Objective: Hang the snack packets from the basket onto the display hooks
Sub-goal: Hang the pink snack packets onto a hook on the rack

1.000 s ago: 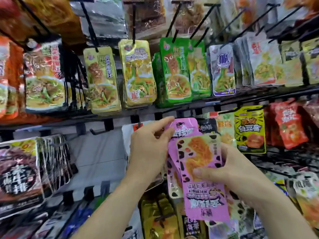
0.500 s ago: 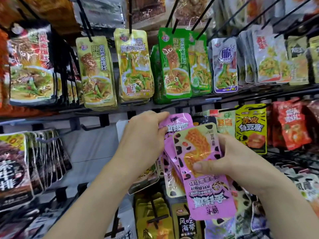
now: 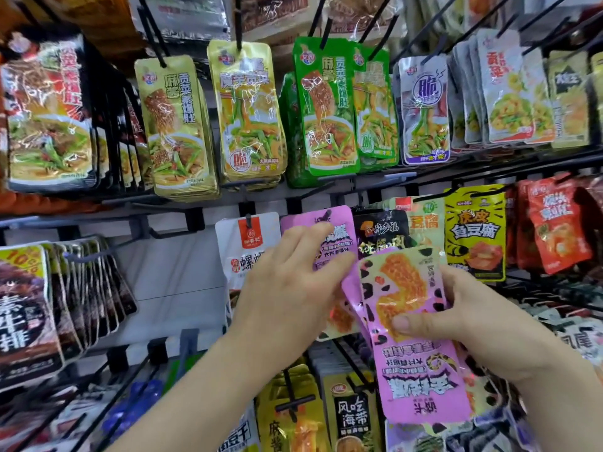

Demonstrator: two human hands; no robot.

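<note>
R hand (image 3: 473,324) pinches glossy flat pink pkt (image 3: 421,380), upside-down.

Right hand (image 3: 483,324) grips a fanned stack of pink packets (image 3: 414,363), print upside down, thumb across the front one. Left hand (image 3: 287,288) rests near-straight fingers on a hung pink packet (image 3: 339,230) at the middle rail, between a white packet (image 3: 248,252) and a black packet (image 3: 381,230). Green packets (image 3: 326,106) hang on the upper rail.
</note>
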